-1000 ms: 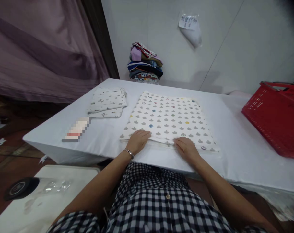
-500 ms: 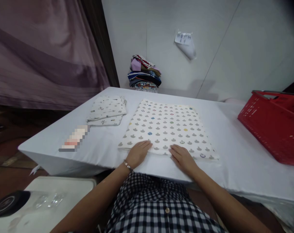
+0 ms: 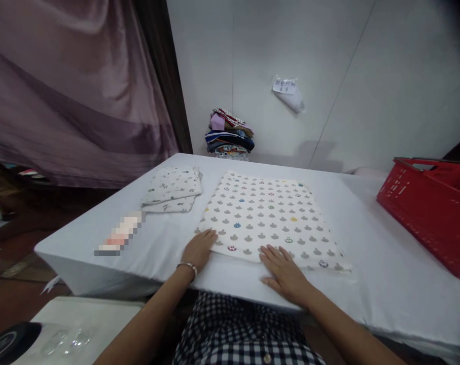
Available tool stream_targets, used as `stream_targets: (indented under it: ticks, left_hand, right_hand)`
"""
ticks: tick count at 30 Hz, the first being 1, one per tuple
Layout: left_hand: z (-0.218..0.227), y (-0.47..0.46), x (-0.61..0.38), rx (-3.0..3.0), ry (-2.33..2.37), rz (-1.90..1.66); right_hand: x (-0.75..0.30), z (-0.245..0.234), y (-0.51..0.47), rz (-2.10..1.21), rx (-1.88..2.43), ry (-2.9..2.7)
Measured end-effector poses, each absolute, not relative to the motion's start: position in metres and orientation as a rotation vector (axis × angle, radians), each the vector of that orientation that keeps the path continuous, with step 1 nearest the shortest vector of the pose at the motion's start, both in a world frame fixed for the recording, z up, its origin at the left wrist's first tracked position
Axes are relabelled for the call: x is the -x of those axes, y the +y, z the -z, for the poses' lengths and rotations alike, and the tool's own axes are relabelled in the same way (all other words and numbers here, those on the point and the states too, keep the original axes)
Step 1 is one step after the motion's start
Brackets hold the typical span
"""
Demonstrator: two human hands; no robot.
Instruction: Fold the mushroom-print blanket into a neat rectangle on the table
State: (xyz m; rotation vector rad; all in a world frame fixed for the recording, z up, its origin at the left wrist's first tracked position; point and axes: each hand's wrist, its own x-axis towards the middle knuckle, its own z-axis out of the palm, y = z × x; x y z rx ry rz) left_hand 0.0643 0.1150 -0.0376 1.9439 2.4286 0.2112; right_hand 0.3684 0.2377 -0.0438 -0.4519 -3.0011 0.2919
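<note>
A white cloth (image 3: 268, 218) printed with grey shapes and a few coloured ones lies flat on the white-covered table (image 3: 370, 263). My left hand (image 3: 200, 248) rests on its near left corner, fingers stretched out and holding nothing. Along the near edge, right of the middle, my right hand (image 3: 285, 271) lies flat with its fingers spread and the thumb on the table cover. To the left is a folded white cloth (image 3: 172, 186) with a sparse leaf-like print, apart from both hands.
A red plastic basket (image 3: 431, 213) stands at the right end. A pixelated flat item (image 3: 121, 234) lies at the left. Stacked folded fabrics (image 3: 230, 134) rise behind the table by the wall. Below left is a white surface (image 3: 81, 314) bearing a dark round object (image 3: 11, 344).
My left hand has slid left to the cloth's corner, and my right hand's fingers have spread. The whole scene sits lower in view as the head tilts up.
</note>
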Motion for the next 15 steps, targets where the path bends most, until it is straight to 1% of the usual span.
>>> stream_targets:
  ticks: [3,6,12,15]
  left_hand:
    - [0.036,0.096,-0.035,-1.711,2.613,-0.198]
    - [0.036,0.083,-0.023,-1.575,2.653,-0.226]
    - [0.034,0.081,-0.027,-1.54,2.638,-0.257]
    - [0.033,0.079,-0.026,-1.563,2.607,-0.281]
  right_hand:
    - [-0.369,0.045,0.238,-0.302,0.437,-2.997]
    - [-0.369,0.047,0.238,-0.308,0.432,-2.999]
    - [-0.369,0.036,0.238,-0.375,0.441,-3.053]
    - [-0.382,0.034,0.248,-0.348,0.593,-3.018]
